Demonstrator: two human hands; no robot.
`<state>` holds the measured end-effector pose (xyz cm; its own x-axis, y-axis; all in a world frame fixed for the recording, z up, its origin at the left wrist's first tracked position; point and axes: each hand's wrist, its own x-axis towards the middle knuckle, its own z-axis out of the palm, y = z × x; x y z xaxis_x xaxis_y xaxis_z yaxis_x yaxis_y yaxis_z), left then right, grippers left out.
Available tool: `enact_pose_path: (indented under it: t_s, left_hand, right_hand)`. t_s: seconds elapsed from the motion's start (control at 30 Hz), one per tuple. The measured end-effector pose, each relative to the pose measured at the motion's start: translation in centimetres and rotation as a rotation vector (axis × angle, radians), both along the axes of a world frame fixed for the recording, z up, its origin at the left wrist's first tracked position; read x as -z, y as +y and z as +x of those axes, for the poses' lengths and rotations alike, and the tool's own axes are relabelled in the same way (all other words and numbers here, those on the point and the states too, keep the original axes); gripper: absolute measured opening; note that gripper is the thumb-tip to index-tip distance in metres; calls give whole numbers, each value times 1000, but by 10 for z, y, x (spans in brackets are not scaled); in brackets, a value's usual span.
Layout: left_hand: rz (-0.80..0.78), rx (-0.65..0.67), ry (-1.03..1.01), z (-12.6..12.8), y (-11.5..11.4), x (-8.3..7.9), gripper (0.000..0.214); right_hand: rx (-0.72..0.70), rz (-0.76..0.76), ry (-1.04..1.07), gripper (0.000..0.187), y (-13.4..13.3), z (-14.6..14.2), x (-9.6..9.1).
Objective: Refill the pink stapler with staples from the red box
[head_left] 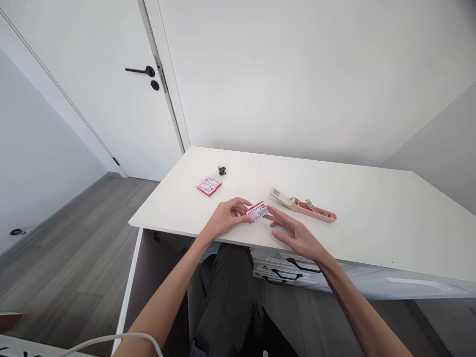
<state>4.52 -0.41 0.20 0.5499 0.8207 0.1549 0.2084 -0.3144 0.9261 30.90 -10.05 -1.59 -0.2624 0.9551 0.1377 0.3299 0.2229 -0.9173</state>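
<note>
"Left fingers (pixel 242 202)?"
"Pinching a crisp-edged red-and-white carton (pixel 257 211) over the desk (pixel 372 213); I hold my right fingers (pixel 278 216) spread at its end."
"Slim pink case (pixel 320 216)?"
"Cream lid (pixel 284 198) open, coppery bits (pixel 326 213) inside."

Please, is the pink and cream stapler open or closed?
Open: the stapler lies spread, its cream and pink halves pointing opposite ways.

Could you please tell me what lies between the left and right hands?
In the head view, a red-and-white box lies between them: the left hand holds one end, the right hand is at the other, contact unclear.
</note>
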Motion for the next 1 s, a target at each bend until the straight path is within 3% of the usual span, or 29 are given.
enact_pose_path:
  t_s: [0.1,0.2,0.4,0.57,0.63,0.73,0.87,1.0]
  left_hand:
    - [11,-12,15,1,0,0,45]
    - [49,-104,25,3,1,0,40]
    - [175,-584,92,-1,7,2,31]
    - [377,-798,240,0,7,6,36]
    - [489,-819,317,2,5,9,34]
    - [576,-750,417,5,3,13,30]
    - [609,-652,493,5,4,17,21]
    - [601,-704,507,2,8,16,14]
  right_hand:
    - [-14,21,55,64,2,0,1]
    - [-17,38,115,63,3,-1,4]
    - [31,57,159,62,3,-5,4]
    - [54,46,162,59,3,-6,4]
    - [57,45,164,58,3,-6,4]
    - [57,40,160,54,3,-6,4]
    - [63,34,143,49,3,-6,4]
    - [61,31,120,44,2,-6,2]
